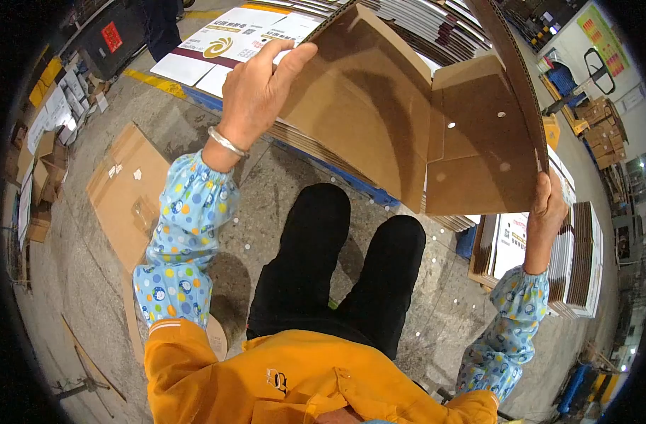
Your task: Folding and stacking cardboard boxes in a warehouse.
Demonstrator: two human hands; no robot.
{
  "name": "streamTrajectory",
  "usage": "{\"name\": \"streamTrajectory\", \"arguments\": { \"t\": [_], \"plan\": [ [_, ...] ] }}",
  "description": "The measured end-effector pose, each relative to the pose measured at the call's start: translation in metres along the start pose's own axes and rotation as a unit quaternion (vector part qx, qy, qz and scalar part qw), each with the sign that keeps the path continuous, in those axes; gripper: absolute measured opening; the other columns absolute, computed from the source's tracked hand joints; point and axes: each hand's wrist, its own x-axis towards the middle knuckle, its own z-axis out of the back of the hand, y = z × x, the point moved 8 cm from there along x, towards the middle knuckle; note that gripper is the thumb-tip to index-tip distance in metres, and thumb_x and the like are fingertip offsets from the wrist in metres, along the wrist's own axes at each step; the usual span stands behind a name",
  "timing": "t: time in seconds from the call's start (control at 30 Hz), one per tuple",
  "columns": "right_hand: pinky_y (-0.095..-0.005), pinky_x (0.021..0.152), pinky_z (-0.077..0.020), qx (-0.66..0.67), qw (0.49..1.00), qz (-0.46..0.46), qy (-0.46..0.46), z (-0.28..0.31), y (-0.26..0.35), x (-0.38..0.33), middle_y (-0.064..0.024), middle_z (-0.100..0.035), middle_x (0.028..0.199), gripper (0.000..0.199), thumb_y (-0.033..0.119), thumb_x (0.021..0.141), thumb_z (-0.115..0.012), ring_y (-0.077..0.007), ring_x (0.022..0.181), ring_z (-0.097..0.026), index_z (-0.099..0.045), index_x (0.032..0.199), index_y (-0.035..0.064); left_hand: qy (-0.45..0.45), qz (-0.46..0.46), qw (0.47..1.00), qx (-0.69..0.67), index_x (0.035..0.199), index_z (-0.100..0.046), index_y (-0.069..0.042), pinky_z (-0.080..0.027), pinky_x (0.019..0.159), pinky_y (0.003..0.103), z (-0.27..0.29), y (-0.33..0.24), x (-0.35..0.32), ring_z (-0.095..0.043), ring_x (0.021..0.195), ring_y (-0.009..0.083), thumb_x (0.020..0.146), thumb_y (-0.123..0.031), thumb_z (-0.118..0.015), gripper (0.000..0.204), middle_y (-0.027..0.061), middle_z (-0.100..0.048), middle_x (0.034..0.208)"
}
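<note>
A brown cardboard box (365, 106), partly unfolded with its inside toward me, is held up in front of my legs. My left hand (255, 92) grips its upper left edge, thumb and fingers closed on the board. On the opposite side, my right hand (547, 208) pinches the box's lower right corner. Small round holes show in the right-hand panel. Behind and beneath the box lies a stack of flat printed cartons (227, 42), white with a gold swirl and dark red band. The box hides much of that stack.
More flat cartons (577, 261) stand in a bundle at the right. On the concrete floor, a loose cardboard sheet (128, 187) lies to the left, and small white discs are scattered near my feet. Folded cardboard (47, 177) is piled at the far left. A person's dark-clothed leg (160, 28) shows at the back.
</note>
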Motion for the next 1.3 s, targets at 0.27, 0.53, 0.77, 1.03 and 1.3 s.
{"name": "streamTrajectory", "arguments": {
  "t": [0.27, 0.53, 0.77, 1.03, 1.3],
  "plan": [
    [-0.031, 0.064, -0.0471, -0.039, 0.999, -0.009, 0.013, 0.003, -0.003, 0.03, -0.018, -0.064, 0.079, 0.034, 0.036, 0.089, -0.053, -0.0177, 0.072, -0.063, -0.064, 0.102, 0.0065, 0.032, 0.055, 0.998, -0.029, 0.1, -0.057, -0.002, -0.043, 0.064, 0.038, 0.009, -0.008, 0.031, -0.057, 0.074, 0.0304, 0.088, -0.034, -0.05, 0.035, 0.0157, -0.06, 0.083],
    [-0.0336, 0.056, -0.0395, -0.068, 0.997, 0.042, 0.017, 0.036, -0.015, 0.079, -0.0222, -0.053, 0.068, 0.05, 0.046, 0.091, -0.043, -0.0239, 0.057, -0.041, -0.061, 0.098, -0.0009, 0.027, 0.018, 0.998, -0.048, 0.088, -0.061, 0.006, -0.042, 0.071, 0.036, 0.033, -0.032, 0.073, -0.058, 0.077, 0.0297, 0.09, -0.05, -0.039, 0.06, 0.0215, -0.062, 0.083],
    [-0.0348, 0.061, -0.0419, -0.087, 0.996, 0.034, 0.0, 0.04, -0.039, 0.085, -0.0221, -0.056, 0.072, 0.051, 0.046, 0.091, -0.045, -0.0258, 0.062, -0.051, -0.061, 0.095, -0.0021, 0.086, -0.001, 0.993, -0.084, 0.095, -0.06, 0.007, -0.043, 0.075, 0.035, 0.003, -0.032, 0.074, -0.06, 0.086, 0.0303, 0.091, -0.046, -0.039, 0.057, 0.0234, -0.062, 0.09],
    [-0.0333, 0.065, -0.0452, -0.125, 0.99, 0.06, -0.005, 0.034, -0.008, 0.081, -0.0244, -0.06, 0.077, 0.052, 0.047, 0.089, -0.046, -0.0267, 0.069, -0.059, -0.062, 0.098, -0.0014, 0.044, -0.077, 0.996, -0.022, 0.094, -0.057, 0.006, -0.042, 0.068, 0.036, 0.024, -0.025, 0.062, -0.058, 0.079, 0.0307, 0.094, -0.035, -0.037, 0.045, 0.0213, -0.061, 0.084],
    [-0.0321, 0.064, -0.0459, -0.137, 0.977, 0.159, -0.029, 0.038, -0.007, 0.074, -0.0179, -0.062, 0.083, 0.03, 0.033, 0.093, -0.046, -0.0258, 0.068, -0.059, -0.06, 0.109, 0.0123, 0.068, -0.012, 0.992, -0.105, 0.097, -0.056, 0.007, -0.043, 0.068, 0.031, 0.023, -0.024, 0.058, -0.058, 0.078, 0.0194, 0.094, -0.037, -0.039, 0.047, 0.0148, -0.062, 0.085]
  ]
}}
